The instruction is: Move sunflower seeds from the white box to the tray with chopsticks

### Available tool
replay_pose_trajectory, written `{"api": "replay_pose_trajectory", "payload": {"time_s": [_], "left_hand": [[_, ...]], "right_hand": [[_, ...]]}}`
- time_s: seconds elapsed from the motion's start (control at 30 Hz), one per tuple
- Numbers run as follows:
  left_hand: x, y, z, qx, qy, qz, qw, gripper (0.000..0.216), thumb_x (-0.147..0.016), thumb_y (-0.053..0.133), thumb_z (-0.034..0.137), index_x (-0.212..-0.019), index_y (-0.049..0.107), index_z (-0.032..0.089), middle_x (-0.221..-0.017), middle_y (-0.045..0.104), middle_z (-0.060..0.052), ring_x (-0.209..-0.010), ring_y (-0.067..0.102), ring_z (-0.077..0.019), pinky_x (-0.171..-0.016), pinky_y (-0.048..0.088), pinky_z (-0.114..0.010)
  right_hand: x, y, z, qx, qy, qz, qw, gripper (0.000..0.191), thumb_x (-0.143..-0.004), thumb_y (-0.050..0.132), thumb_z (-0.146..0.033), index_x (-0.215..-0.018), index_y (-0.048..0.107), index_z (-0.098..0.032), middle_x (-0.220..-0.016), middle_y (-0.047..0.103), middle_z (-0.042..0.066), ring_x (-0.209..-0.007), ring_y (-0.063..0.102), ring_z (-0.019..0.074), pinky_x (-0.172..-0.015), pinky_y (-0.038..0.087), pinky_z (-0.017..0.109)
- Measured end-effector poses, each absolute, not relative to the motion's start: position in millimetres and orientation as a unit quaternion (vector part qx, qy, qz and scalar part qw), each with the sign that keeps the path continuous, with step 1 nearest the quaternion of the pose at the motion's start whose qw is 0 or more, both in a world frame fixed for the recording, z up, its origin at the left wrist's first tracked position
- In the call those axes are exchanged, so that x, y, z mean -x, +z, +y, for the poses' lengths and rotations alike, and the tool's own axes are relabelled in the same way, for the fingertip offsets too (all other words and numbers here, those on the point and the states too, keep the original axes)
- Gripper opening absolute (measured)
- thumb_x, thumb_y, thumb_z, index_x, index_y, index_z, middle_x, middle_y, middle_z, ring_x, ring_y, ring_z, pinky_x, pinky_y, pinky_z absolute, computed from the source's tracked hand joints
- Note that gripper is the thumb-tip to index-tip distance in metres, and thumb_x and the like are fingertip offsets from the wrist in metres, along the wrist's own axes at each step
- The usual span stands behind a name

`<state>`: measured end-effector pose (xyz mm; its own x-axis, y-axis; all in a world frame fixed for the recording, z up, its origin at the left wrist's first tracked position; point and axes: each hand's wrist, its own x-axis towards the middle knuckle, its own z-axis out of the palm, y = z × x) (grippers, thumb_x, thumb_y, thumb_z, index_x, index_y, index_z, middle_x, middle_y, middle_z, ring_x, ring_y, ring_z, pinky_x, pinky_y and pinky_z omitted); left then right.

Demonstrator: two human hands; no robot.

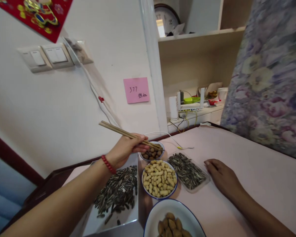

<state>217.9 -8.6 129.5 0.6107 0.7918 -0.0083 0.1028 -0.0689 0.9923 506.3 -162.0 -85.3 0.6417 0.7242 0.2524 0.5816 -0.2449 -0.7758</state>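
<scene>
My left hand (124,149), with a red bead bracelet at the wrist, grips a pair of wooden chopsticks (115,128). Their tips slant down over a bowl of round brown nuts (151,153); no nut shows clearly between them. Closer to me are a blue-rimmed bowl of peanuts (160,179) and a white bowl (154,215) of brown oval nuts. Under my left forearm, dark striped sunflower seeds (120,187) lie on a white tray (128,219). My right hand (220,174) rests on the table, fingers curled, beside a clear plastic box (193,189) of sunflower seeds.
A white cable (172,136) runs across the back of the pink-covered table (261,171). Behind it stand a wall with switches (46,56) and a shelf holding a white router (191,107). A floral curtain (268,79) hangs at the right.
</scene>
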Motion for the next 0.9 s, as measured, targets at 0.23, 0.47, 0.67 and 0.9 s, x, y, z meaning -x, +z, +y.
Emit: {"api": "replay_pose_trajectory", "payload": {"time_s": [0.23,0.47,0.67,0.9], "left_hand": [[-278.4,94.4,-22.0,-0.703,0.224,0.323,0.592,0.02,-0.08,0.066,0.029,-0.087,0.065,0.01,-0.079,0.071,-0.01,-0.066,0.068,-0.0144,-0.063,0.055,-0.025],[-246.4,118.1,-23.6,-0.702,0.281,0.309,0.577,0.027,-0.077,0.068,0.033,-0.091,0.066,0.01,-0.085,0.072,-0.011,-0.072,0.068,-0.0158,-0.07,0.056,-0.026],[-163.7,132.6,-7.3,-0.684,0.347,0.37,0.525,0.029,-0.076,0.07,0.034,-0.093,0.065,0.011,-0.091,0.072,-0.011,-0.082,0.068,-0.0168,-0.076,0.056,-0.026],[-101.5,104.9,4.9,-0.68,0.297,0.447,0.499,0.028,-0.068,0.075,0.028,-0.088,0.065,0.011,-0.081,0.071,-0.008,-0.076,0.068,-0.0173,-0.075,0.054,-0.031]], "right_hand": [[-495.8,-75.2,-161.2,0.758,0.086,-0.469,0.446,0.04,-0.088,0.034,-0.054,-0.091,0.059,-0.023,-0.094,0.063,0.004,-0.09,0.056,0.0206,-0.08,0.042,0.034],[-498.4,-77.5,-162.3,0.766,0.097,-0.467,0.431,0.041,-0.086,0.034,-0.056,-0.092,0.059,-0.024,-0.095,0.063,0.005,-0.091,0.056,0.0219,-0.079,0.043,0.035],[-503.1,-85.8,-163.9,0.785,0.103,-0.442,0.422,0.044,-0.08,0.039,-0.06,-0.094,0.061,-0.025,-0.098,0.065,0.004,-0.093,0.058,0.0245,-0.081,0.044,0.038],[-506.1,-83.4,-165.6,0.813,0.1,-0.412,0.398,0.044,-0.069,0.043,-0.065,-0.083,0.064,-0.028,-0.095,0.068,0.007,-0.093,0.061,0.0298,-0.082,0.046,0.043]]}}
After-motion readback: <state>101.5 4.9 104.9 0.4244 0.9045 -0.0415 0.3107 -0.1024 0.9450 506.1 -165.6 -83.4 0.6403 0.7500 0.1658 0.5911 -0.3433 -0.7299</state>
